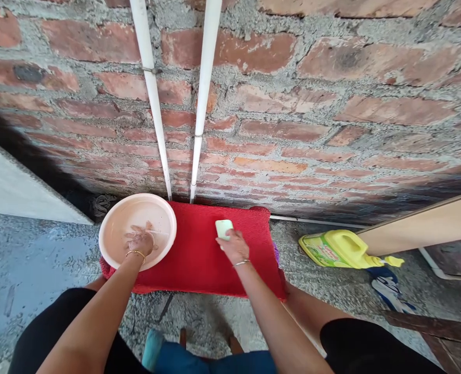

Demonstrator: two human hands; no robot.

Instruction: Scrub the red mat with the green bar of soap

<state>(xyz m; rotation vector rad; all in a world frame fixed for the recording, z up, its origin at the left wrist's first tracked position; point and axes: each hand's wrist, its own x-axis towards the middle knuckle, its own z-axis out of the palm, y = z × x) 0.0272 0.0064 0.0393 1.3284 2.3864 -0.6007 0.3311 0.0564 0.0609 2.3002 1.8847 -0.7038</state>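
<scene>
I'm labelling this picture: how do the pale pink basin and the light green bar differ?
The pale pink basin is round and wide; the light green bar is oblong and much smaller. The basin is open and hollow, with the left hand inside it, while the bar is a block in the fingers of the right hand. Both are pale and appear over the red cloth.

Matt, nubbly cloth (202,259); smooth plastic basin (113,228)
Yellow plastic bottle (333,248), smooth; brick wall (316,104), rough and matt; floor (300,285), rough concrete.
</scene>
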